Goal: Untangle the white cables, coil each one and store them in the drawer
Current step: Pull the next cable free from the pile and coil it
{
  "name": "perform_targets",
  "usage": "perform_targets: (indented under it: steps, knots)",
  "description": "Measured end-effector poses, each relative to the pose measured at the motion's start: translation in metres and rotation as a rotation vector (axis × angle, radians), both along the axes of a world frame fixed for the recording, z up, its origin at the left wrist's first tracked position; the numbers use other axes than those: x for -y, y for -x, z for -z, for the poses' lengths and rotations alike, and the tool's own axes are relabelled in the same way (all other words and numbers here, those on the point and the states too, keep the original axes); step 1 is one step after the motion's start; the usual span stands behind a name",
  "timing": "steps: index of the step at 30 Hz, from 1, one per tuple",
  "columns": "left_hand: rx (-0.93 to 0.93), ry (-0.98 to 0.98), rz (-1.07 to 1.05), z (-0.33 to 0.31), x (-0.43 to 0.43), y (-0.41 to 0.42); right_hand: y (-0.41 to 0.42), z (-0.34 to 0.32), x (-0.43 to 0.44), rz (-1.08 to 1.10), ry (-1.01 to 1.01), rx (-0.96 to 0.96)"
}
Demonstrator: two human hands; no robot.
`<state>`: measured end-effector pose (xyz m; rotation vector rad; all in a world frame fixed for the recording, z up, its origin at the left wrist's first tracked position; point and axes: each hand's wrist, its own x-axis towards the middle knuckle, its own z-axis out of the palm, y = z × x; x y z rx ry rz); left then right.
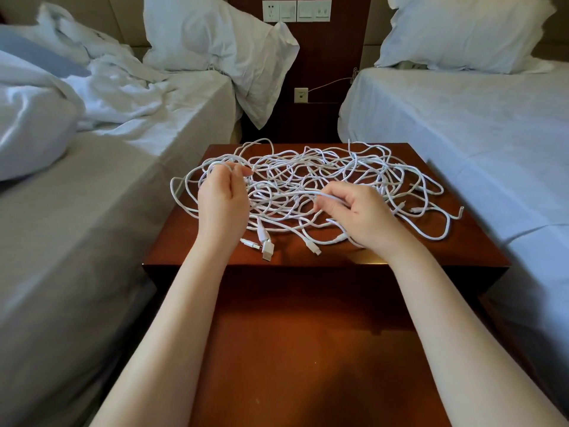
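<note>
Nearest, two bare forearms reach in from the bottom edge, over the dark front face (308, 349) of a wooden nightstand (415, 251). Can't tell if that face is a drawer.

At the top's near edge lie loose ends: a USB plug (267, 249) w/ a smaller connector just beside it on the left, and another connector (314, 249) further right.

The white cables (308, 167) sit as one tangled heap over most of the nightstand top, none coiled. One loop pokes past the left edge and ends trail toward the right edge.

The left hand (223, 200) is at the heap's left side, fingers curled, thumb and fingertips pinching strands lifted off the top. The right hand (358, 215) is right of centre, fingers curled round a strand running leftward from its grip; more cable passes under its wrist. The hands are apart, w/ tangle btw them.

Left of the nightstand is a bed (92, 226) w/ a rumpled duvet (34, 118). On the right is a smooth-sheeted bed (462, 134).

Farther back:
- left pillow (209, 35), its corner drooping into the gap
- right pillow (462, 29)
- dark wall panel w/ a small socket (300, 95) low down and a switch plate (297, 10) at top
</note>
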<state>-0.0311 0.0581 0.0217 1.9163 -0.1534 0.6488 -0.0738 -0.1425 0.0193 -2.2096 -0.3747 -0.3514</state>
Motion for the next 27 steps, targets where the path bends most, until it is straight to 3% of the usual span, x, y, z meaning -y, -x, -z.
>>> perform_targets:
  steps: [4,9,15,18,24,27]
  knots:
    - [0.007,-0.137,0.084,0.005,0.01,0.003,0.001,-0.003,-0.002,0.036,-0.068,0.192]
    - [-0.126,-0.031,0.17,0.001,0.018,0.008,-0.001,-0.003,-0.003,0.014,-0.097,0.311]
    - [-0.193,-0.084,0.327,0.004,0.024,0.011,0.001,-0.005,-0.004,0.095,-0.153,0.396]
    - [-0.269,0.038,0.545,-0.001,0.031,0.021,-0.002,-0.003,-0.001,0.174,-0.148,0.466]
    - [-0.488,0.028,1.043,-0.012,0.038,0.038,-0.002,-0.003,0.007,0.217,-0.209,0.47]
    - [-0.582,0.03,1.144,-0.017,0.038,0.041,-0.003,-0.003,0.004,0.196,-0.229,0.448]
